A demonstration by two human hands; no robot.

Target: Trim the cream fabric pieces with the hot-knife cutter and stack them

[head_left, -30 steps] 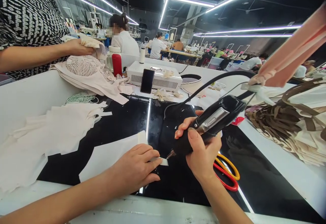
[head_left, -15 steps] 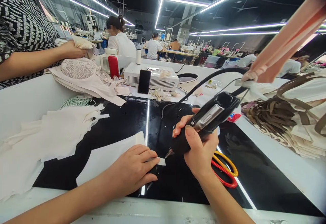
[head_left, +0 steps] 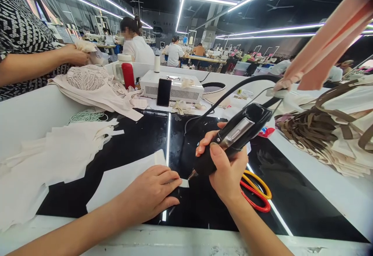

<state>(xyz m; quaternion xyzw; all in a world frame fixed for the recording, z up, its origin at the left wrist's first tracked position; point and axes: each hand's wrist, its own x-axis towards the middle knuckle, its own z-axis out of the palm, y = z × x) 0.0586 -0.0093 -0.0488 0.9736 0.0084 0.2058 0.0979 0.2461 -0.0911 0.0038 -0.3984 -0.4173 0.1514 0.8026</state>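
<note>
My left hand [head_left: 155, 190] lies flat with fingers stretched out, pressing a white fabric piece [head_left: 122, 176] onto the black glassy work surface [head_left: 204, 209]. A narrow end of the fabric sticks out past its fingertips. Wrapped around a black corded handheld cutter [head_left: 241, 128] with a silver panel is my right hand [head_left: 230, 174]. The cutter's pointed metal tip slants down to the fabric's narrow end; whether it touches, I cannot tell. Scissors with red and yellow handles [head_left: 259, 192] lie just right of my right wrist, their blades hidden.
A stack of white fabric pieces [head_left: 58, 155] is at left, near green cord [head_left: 87, 117]. Behind are a phone [head_left: 164, 92], a vented white box [head_left: 183, 93] and a red bottle [head_left: 128, 75]. Brown straps [head_left: 314, 131] pile up at right. A co-worker's hand [head_left: 77, 56] holds fabric at upper left.
My two hands, the fabric and the cutter stay nearly in place; the view shifts slightly. The co-worker's hand at upper left has moved a little left.
</note>
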